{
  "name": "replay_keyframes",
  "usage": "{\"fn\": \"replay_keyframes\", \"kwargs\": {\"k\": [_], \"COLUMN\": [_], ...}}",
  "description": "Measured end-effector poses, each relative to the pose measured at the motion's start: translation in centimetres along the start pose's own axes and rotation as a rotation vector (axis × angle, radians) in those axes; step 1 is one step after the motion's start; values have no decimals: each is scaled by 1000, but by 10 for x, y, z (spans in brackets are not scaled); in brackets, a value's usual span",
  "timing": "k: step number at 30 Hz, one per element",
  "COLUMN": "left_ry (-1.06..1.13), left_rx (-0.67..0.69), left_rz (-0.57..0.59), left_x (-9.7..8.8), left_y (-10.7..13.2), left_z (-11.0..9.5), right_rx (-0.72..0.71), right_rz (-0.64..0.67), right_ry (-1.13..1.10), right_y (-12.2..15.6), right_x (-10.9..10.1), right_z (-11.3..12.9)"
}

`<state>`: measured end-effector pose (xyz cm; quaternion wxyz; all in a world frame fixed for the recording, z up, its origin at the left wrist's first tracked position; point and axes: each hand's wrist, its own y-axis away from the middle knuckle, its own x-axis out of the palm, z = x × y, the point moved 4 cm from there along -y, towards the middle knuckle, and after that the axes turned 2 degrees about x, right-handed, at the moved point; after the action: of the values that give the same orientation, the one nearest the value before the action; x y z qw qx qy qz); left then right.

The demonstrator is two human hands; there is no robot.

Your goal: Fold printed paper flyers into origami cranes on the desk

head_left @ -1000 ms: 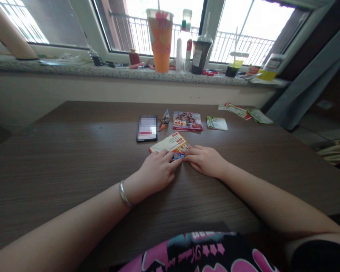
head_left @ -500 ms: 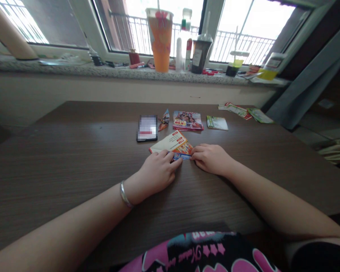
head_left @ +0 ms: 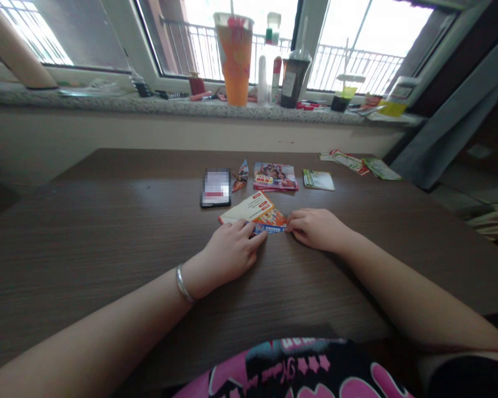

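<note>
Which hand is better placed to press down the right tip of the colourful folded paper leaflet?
Probably the right hand: its fingertips touch the right tip of the colourful folded paper leaflet, while the left hand presses its near edge.

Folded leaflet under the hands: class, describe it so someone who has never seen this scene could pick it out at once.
On the dark wooden table below the window sill, look nearer the person than the phone and the leaflet stack. The folded leaflet lies slanted, cream side up with red labels. Unlike its neighbours, the left hand and right hand both touch it.
</note>
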<state>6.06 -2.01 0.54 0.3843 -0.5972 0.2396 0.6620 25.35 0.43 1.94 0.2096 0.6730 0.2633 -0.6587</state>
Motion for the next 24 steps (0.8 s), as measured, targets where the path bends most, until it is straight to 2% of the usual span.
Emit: {"fn": "replay_keyframes", "kwargs": {"k": [8,17,21,24], "left_ry": [3,7,5,11], "left_rx": [4,0,1,6], "left_rz": [-11,-15,-28,-32], "left_x": [0,2,1,1], "left_y": [0,0,1,1], "left_z": [0,-1,-1,-1], "right_rx": [16,74,158,120], "right_rz": [23,62,-4,-95], "right_ry": [-31,58,72,-12], "right_y": [3,8,7,4], "right_x": [-2,-3,-3,-2], "right_z": [-9,-22,-26,-20]}}
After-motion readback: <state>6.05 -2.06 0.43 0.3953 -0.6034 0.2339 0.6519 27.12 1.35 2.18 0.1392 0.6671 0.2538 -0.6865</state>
